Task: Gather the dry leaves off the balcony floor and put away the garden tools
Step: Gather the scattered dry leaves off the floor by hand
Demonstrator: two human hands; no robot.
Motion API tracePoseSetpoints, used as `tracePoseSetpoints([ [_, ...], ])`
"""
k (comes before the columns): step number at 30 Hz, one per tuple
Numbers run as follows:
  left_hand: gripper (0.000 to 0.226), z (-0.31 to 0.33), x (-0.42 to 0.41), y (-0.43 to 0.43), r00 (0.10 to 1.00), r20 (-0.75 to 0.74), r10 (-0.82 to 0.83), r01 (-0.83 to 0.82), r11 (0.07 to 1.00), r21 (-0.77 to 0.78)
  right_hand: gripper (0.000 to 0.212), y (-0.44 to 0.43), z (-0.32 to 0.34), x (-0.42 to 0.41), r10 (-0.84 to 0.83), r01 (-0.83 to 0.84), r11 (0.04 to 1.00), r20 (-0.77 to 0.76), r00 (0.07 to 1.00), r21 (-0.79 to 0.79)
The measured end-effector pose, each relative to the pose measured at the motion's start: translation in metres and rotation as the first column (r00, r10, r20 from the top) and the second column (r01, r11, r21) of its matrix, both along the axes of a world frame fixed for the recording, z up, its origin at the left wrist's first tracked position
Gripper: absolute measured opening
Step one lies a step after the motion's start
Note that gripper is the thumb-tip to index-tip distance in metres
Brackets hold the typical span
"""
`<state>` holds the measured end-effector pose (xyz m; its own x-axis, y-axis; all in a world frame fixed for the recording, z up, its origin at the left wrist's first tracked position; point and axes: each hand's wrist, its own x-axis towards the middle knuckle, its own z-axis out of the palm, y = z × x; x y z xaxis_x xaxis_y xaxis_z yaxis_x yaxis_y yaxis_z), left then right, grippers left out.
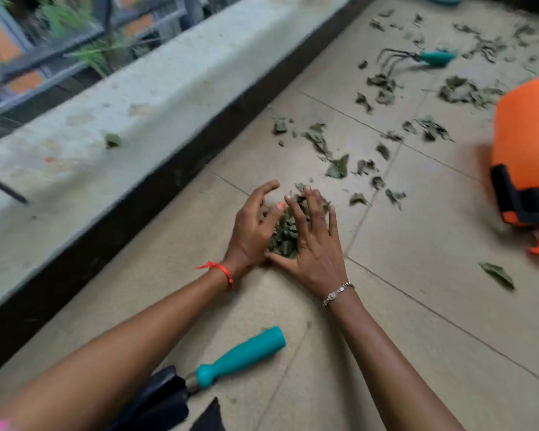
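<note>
Head view looks down on a tiled balcony floor (417, 321), where both hands work at one small pile of dry leaves (282, 233) just in front of the person. The left hand (252, 227) is cupped against the pile's left side, fingers apart and bent, not closed on anything. The right hand (316, 244) lies over the pile's right side with fingers spread and nearly straight, pressing on the leaves. The thumbs almost meet at the near edge of the pile. A red thread (223, 270) circles the left wrist and a bracelet (336, 293) the right. A trowel (240, 357) with a teal handle and dark blade lies on the floor between the forearms, touched by neither hand. Scattered leaves (336, 164) litter the tiles beyond the pile. Farther off, a teal-handled hand cultivator (430, 58) lies among them. An orange plastic container (526, 141) with a black band sits at the right edge. A pale ledge (131, 113) runs along the left.
</note>
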<state>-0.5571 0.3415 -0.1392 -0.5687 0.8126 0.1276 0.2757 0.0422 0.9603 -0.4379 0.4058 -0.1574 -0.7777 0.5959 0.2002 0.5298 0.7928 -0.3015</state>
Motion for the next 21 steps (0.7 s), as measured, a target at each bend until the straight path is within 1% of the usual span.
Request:
tracePoseSetpoints([
  [2,0.052,0.009,-0.013,-0.012,0.987,-0.158,-0.014,0.018,1.0,0.023,0.088,-0.001,0.0,-0.019,0.07,-0.067,0.996,-0.036,0.997,0.065],
  [4,0.048,0.02,-0.031,-0.024,0.954,-0.298,-0.009,0.017,1.0,0.025,0.088,-0.006,-0.001,-0.034,0.108,-0.101,0.989,-0.055,0.993,0.11],
  [6,0.046,0.033,-0.047,-0.036,0.912,-0.407,0.054,-0.05,0.999,0.021,0.086,-0.01,-0.001,-0.043,0.113,-0.104,0.986,-0.072,0.991,0.128],
  [7,0.045,0.039,-0.054,-0.042,0.877,-0.47,0.103,-0.104,0.994,0.025,0.085,-0.011,-0.001,-0.045,0.115,-0.104,0.986,-0.08,0.99,0.131],
  [8,0.045,0.046,-0.063,-0.048,0.827,-0.539,0.162,-0.169,0.985,0.036,0.085,-0.013,0.0,-0.047,0.119,-0.106,0.985,-0.091,0.989,0.139],
  [10,0.049,0.06,-0.082,-0.056,0.671,-0.69,0.27,-0.331,0.942,0.047,0.083,-0.014,0.003,-0.048,0.121,-0.102,0.983,-0.125,0.985,0.151],
  [11,0.053,0.067,-0.09,-0.059,0.583,-0.759,0.29,-0.43,0.903,0.014,0.082,-0.015,0.004,-0.048,0.121,-0.1,0.984,-0.144,0.982,0.148],
  [12,0.059,0.073,-0.098,-0.061,0.523,-0.808,0.272,-0.527,0.848,-0.055,0.081,-0.015,0.004,-0.048,0.121,-0.099,0.985,-0.157,0.98,0.144],
  [13,0.068,0.078,-0.105,-0.063,0.502,-0.833,0.233,-0.61,0.778,-0.15,0.08,-0.016,0.004,-0.047,0.12,-0.098,0.985,-0.163,0.979,0.14],
  [14,0.077,0.08,-0.111,-0.064,0.511,-0.838,0.193,-0.669,0.701,-0.247,0.08,-0.016,0.004,-0.047,0.118,-0.096,0.986,-0.167,0.979,0.135],
  [15,0.083,0.081,-0.117,-0.065,0.544,-0.823,0.161,-0.695,0.637,-0.334,0.079,-0.017,0.005,-0.047,0.116,-0.094,0.987,-0.17,0.979,0.129],
  [16,0.085,0.08,-0.123,-0.065,0.593,-0.793,0.142,-0.691,0.595,-0.41,0.078,-0.017,0.005,-0.047,0.112,-0.092,0.988,-0.175,0.978,0.122],
  [17,0.084,0.079,-0.127,-0.065,0.645,-0.754,0.129,-0.666,0.578,-0.471,0.078,-0.018,0.006,-0.047,0.11,-0.09,0.989,-0.181,0.977,0.116],
  [18,0.082,0.077,-0.128,-0.064,0.681,-0.724,0.112,-0.635,0.581,-0.508,0.077,-0.018,0.006,-0.047,0.107,-0.087,0.99,-0.187,0.977,0.112],
  [19,0.079,0.075,-0.128,-0.064,0.697,-0.711,0.093,-0.611,0.597,-0.52,0.077,-0.018,0.007,-0.047,0.105,-0.084,0.99,-0.192,0.976,0.111],
  [21,0.072,0.07,-0.123,-0.062,0.682,-0.727,0.081,-0.585,0.658,-0.475,0.076,-0.018,0.006,-0.047,0.1,-0.078,0.99,-0.199,0.975,0.114],
])
